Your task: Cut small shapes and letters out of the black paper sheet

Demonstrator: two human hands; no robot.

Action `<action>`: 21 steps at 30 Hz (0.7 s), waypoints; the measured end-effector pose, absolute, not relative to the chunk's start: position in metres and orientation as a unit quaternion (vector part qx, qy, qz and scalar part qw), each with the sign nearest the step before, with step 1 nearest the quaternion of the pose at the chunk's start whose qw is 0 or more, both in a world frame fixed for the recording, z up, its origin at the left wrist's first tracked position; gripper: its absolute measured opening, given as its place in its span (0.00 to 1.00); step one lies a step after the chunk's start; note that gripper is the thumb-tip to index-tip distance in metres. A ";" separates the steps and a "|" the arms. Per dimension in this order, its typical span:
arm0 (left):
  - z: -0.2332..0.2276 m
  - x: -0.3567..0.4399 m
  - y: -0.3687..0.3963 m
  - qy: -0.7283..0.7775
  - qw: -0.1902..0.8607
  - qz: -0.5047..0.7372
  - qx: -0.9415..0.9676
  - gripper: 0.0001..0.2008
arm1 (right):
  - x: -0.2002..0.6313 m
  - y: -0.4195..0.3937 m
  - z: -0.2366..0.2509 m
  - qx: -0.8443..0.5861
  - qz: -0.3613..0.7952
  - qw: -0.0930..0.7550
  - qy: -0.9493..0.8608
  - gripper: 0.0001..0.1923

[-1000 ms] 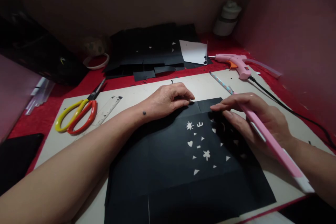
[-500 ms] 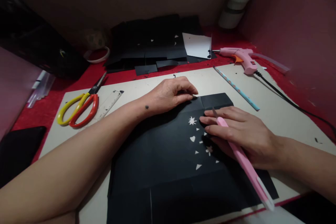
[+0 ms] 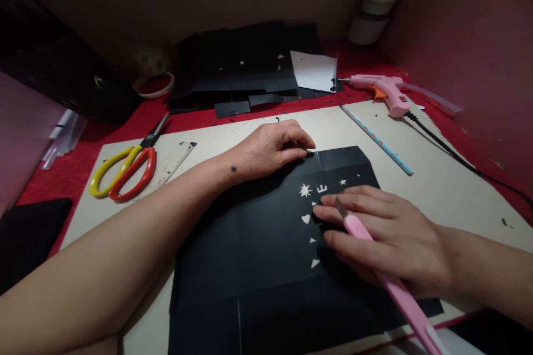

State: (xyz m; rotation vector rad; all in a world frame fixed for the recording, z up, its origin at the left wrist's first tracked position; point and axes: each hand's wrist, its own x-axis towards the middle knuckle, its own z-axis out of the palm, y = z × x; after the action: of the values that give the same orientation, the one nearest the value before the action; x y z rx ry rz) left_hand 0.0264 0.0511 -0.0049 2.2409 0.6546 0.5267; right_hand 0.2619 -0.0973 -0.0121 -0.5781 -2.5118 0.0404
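A sheet of black paper (image 3: pixel 250 244), creased into panels, lies in front of me with small cut-out shapes in its right half. Among them are a spiky star (image 3: pixel 305 191), a heart (image 3: pixel 306 219) and several triangles. My left hand (image 3: pixel 278 147) rests at the far edge of the sheet, thumb and fingertips closed on that edge. In my right hand (image 3: pixel 387 233) is a pink craft knife (image 3: pixel 395 288), held between the fingers with its blade pointing away from me. The fingertips of that hand lie on the paper beside the cut-outs and cover some of them.
Scissors (image 3: pixel 132 172) and a clear ruler (image 3: pixel 175 163) lie on the pale board (image 3: pixel 449 194) at left. A blue patterned pencil (image 3: pixel 377 138) and a pink glue gun (image 3: pixel 383 89) with its cord are at right. Black cut paper (image 3: pixel 233 66) and a white bottle (image 3: pixel 372 14) stand behind.
My right hand has slid toward me over the black paper with the craft knife, uncovering an E-like cut-out and a small star. My left hand has stayed in place.
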 end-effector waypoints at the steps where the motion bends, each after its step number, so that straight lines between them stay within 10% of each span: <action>1: -0.005 0.027 0.051 0.255 0.366 0.205 0.871 0.07 | 0.260 -0.101 -0.012 -0.203 0.010 0.277 -0.939 0.12; 21: -0.002 0.024 0.048 0.258 0.359 0.199 0.875 0.07 | 0.244 -0.106 0.003 -0.189 0.030 0.229 -0.954 0.18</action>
State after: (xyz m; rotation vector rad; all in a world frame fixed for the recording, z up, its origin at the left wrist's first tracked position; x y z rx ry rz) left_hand 0.0237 0.0481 -0.0019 2.2555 0.6644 0.5126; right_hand 0.2439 -0.1062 0.0026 -0.5205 -2.6265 0.0813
